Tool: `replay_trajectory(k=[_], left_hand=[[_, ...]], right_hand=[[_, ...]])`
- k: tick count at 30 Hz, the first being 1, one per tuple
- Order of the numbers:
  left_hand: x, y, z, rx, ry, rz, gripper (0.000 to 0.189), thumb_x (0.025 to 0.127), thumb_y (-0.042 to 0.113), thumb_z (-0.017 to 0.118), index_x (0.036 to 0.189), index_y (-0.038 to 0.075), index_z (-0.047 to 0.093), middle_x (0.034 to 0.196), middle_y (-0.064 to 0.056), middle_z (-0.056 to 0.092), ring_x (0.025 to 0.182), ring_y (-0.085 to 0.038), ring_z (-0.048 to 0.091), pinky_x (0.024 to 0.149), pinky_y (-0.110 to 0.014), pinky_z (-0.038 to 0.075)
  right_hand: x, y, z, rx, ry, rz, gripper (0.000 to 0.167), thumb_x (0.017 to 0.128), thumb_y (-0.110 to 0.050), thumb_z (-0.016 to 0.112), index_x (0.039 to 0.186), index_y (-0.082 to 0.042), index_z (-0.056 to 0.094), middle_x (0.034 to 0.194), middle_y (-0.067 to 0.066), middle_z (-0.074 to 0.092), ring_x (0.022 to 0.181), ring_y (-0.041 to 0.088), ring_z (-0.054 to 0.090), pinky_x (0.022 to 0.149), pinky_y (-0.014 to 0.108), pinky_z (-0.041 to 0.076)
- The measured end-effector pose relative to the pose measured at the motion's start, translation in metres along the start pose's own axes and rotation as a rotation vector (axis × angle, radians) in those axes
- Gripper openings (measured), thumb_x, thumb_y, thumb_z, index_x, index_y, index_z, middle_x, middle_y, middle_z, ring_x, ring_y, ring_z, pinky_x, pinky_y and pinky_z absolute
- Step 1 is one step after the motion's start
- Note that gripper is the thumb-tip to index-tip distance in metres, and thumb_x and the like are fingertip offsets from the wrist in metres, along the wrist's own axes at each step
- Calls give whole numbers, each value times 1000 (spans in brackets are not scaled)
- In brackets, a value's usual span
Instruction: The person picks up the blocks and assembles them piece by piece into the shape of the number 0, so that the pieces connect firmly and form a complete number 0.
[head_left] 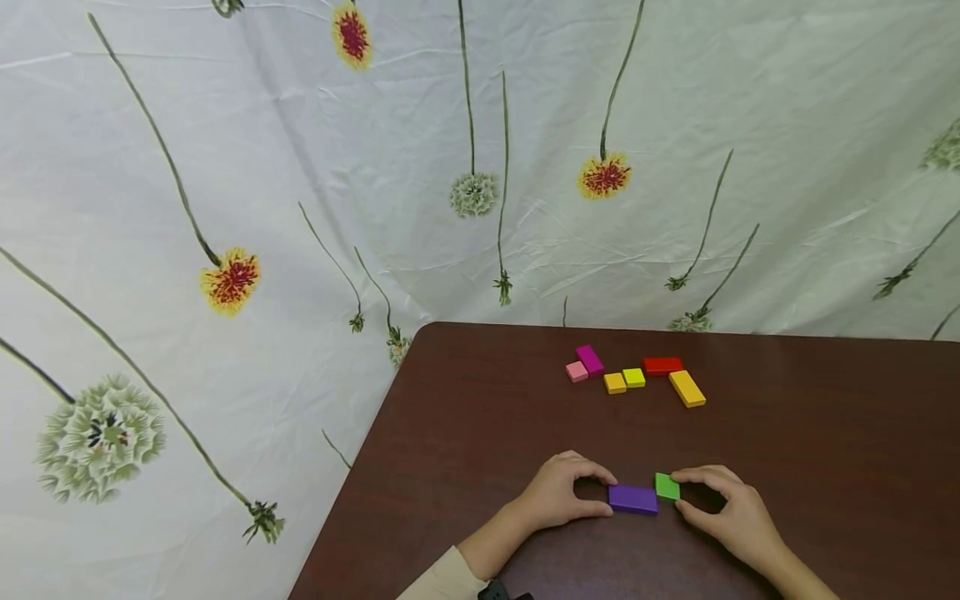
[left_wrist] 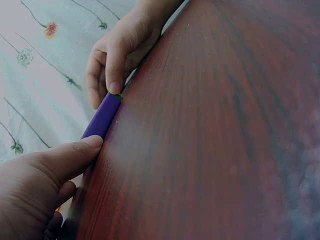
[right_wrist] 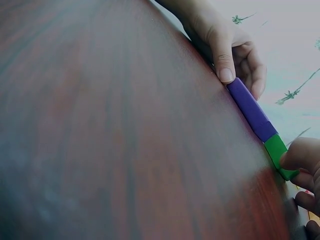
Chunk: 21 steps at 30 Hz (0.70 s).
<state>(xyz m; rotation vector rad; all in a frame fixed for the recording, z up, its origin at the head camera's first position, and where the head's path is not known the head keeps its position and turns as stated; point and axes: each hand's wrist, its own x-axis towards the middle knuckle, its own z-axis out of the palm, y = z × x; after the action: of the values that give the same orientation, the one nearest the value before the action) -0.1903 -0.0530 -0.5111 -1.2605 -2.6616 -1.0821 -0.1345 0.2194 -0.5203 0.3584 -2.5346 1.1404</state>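
Note:
A purple rectangular block (head_left: pixel 633 499) lies flat near the front of the dark wooden table (head_left: pixel 480 417). My left hand (head_left: pixel 562 492) holds its left end between thumb and fingers. Against the purple block's right end sits a smaller green square block (head_left: pixel 667 486), set slightly farther back. The thumb and forefinger of my right hand (head_left: pixel 726 510) pinch the green block from its right side. In the right wrist view the purple block (right_wrist: pixel 251 107) and green block (right_wrist: pixel 278 154) meet end to end.
Farther back on the table are a magenta block (head_left: pixel 590 361) beside a pink one (head_left: pixel 577 372), an orange square (head_left: pixel 615 383) beside a yellow one (head_left: pixel 633 378), and a red block (head_left: pixel 663 367) beside an orange-yellow one (head_left: pixel 687 389). A flowered cloth (head_left: pixel 420 125) hangs behind.

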Motion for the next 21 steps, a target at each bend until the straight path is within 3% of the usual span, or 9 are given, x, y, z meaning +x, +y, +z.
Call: replay_trajectory(k=[21], left_hand=[[0,2,-2,-18,-2,-1,32,79,28,83,109,19,73,105,11,70,97,0,55,92,-17,39]], right_hand=[[1,0,-1,-7,0,4,34,70,-10,87,99,-22,75,102,-8,67,97,-5,54,82,6,35]])
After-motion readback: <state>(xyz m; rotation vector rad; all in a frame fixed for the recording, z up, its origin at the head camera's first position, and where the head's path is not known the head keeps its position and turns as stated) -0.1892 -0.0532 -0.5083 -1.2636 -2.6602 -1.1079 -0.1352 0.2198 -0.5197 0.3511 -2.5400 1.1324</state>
